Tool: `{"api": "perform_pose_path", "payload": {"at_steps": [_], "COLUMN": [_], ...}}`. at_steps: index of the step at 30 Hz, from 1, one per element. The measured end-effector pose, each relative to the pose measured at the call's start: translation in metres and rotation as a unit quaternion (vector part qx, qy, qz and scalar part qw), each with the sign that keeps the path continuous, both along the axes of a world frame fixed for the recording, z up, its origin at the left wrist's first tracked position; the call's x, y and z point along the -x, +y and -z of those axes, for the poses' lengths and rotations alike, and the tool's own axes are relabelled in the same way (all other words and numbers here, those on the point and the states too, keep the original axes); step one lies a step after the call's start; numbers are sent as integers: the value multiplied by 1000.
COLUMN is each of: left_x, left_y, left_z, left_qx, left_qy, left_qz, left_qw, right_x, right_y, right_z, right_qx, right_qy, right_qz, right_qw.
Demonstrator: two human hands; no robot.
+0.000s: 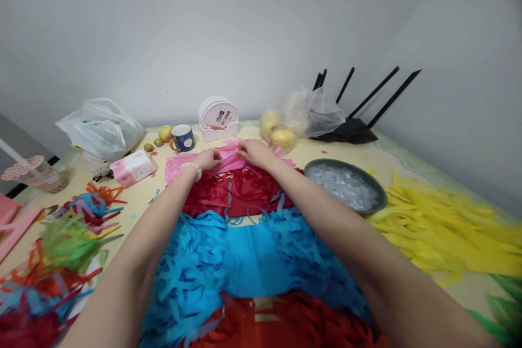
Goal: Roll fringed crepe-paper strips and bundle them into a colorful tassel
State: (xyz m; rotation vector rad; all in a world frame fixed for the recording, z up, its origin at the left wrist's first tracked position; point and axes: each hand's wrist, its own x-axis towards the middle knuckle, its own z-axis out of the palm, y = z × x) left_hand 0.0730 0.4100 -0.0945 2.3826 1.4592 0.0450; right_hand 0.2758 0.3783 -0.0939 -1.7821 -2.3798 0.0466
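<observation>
Both arms stretch forward over layers of fringed tissue paper on the table. At the far end, pink fringed tissue paper (228, 156) lies beyond the dark red fringed paper (232, 196). My left hand (209, 159), with a white band at its wrist, has its fingers closed on the pink paper's left part. A short way to the right, my right hand (256, 153) pinches the same pink paper; its fingertips are partly hidden. Nearer to me lie blue fringed paper (256, 255) with a flat middle strip and orange-red fringed paper (253, 331).
To the right are a dark bowl (381, 204) of clear pieces and yellow fringed paper (444, 223). Along the back stand a mug (183, 138), a coaster holder (220, 129), bagged yellow fruit (281, 136) and a black object with rods (346, 133). At left: tissue-paper tassels (69, 239), a drink cup (38, 174).
</observation>
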Motion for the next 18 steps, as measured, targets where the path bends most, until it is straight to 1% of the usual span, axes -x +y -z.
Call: {"api": "perform_pose_path", "payload": {"at_steps": [4,10,13,15,18], "left_x": [5,-1,-4,-6,-9], "left_y": [3,2,0,-3,-14], "left_z": [0,5,5,2,-7], "left_qx": [19,-7,-51,-97,-171], "left_qy": [-5,-6,-12,-21,-40], "left_qz": [-17,-53,-79,-97,-112], "left_qw": [1000,999,996,990,978], "right_x": [-1,-1,6,17,41], "right_y": [1,-5,-15,-23,-32], "right_z": [0,-5,-9,-8,-1], "right_qx": [14,10,-23,-31,11], "right_qy": [-8,-10,3,16,25], "right_qz": [-9,-15,-11,-24,-53], "right_qw": [1000,1000,1000,999,998]}}
